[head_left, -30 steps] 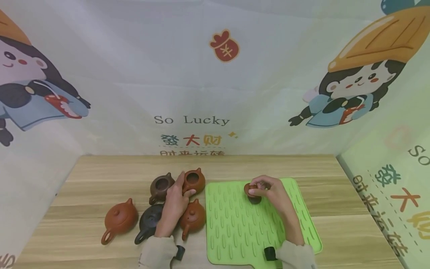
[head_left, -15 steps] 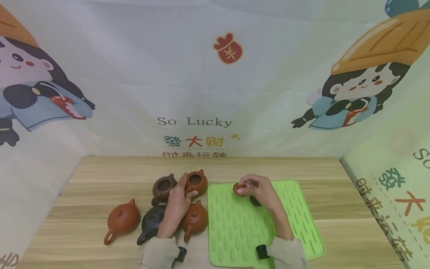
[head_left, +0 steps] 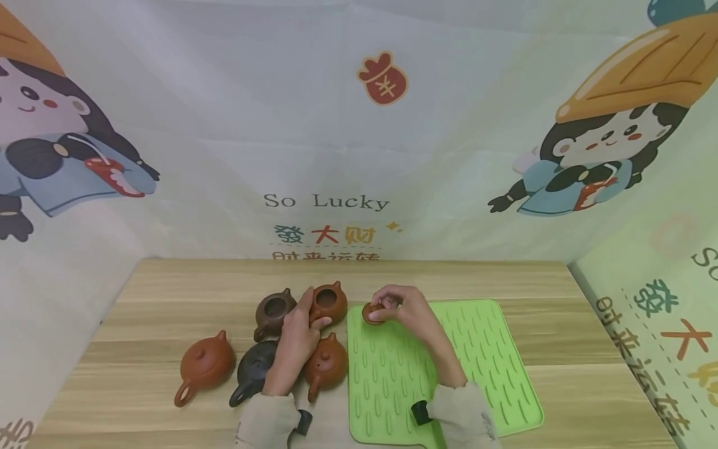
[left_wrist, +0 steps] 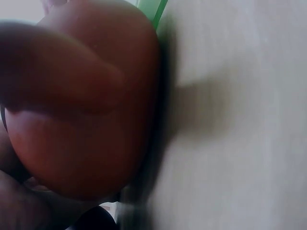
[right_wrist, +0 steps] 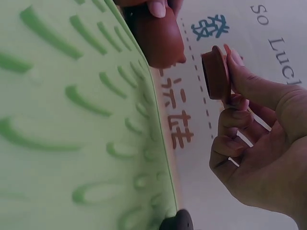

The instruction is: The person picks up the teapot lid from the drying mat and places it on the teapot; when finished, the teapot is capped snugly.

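With thumb and fingers, my left hand (head_left: 298, 335) grips a lidless red-brown clay teapot (head_left: 330, 304), its round mouth facing up. In the left wrist view that teapot's body (left_wrist: 84, 153) fills much of the frame, a finger lying across it. My right hand (head_left: 412, 312) pinches a small red-brown teapot lid (head_left: 371, 314) by its knob, above the green mat's back left corner. The right wrist view shows this lid (right_wrist: 218, 74) side-on in the air, apart from the teapot. A dark lid (right_wrist: 177, 221) sits on the mat, hidden in the head view by my right arm.
Left of the held teapot stands a lidless dark brown teapot (head_left: 275, 310). Nearer are a black teapot (head_left: 255, 368) and two lidded red-brown teapots, one (head_left: 327, 365) in front of my hand, another (head_left: 205, 363) far left. The green ridged mat (head_left: 499, 355) covers the right side.
My right hand has carried the red-brown lid leftward from above the dark lid on the mat toward the lidless teapot. The left hand keeps its hold on the teapot.
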`<state>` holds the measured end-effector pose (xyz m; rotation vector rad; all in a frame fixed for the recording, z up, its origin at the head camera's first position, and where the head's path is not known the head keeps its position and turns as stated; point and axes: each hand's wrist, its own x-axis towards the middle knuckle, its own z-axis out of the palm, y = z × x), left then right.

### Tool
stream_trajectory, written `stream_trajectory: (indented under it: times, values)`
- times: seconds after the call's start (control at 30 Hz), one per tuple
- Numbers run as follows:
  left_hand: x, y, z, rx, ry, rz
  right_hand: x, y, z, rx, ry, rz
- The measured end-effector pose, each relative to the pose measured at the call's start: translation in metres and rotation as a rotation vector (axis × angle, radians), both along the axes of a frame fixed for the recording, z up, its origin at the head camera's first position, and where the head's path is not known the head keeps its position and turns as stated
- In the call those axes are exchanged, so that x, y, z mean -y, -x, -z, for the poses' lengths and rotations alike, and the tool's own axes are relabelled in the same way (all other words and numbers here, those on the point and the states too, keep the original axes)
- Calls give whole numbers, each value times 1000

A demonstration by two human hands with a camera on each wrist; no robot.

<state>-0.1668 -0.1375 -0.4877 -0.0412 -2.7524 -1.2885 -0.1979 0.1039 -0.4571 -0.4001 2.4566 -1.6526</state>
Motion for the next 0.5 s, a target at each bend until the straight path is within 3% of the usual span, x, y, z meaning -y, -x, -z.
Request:
stream_trajectory:
  times: [0.27,0.5]
  values:
    - [-1,1,0,25,-2,-6,22,9,-5,-64,-65,-60]
    - [-1,2,2,0,12,-9,39,19,-10,-81,-89,-98]
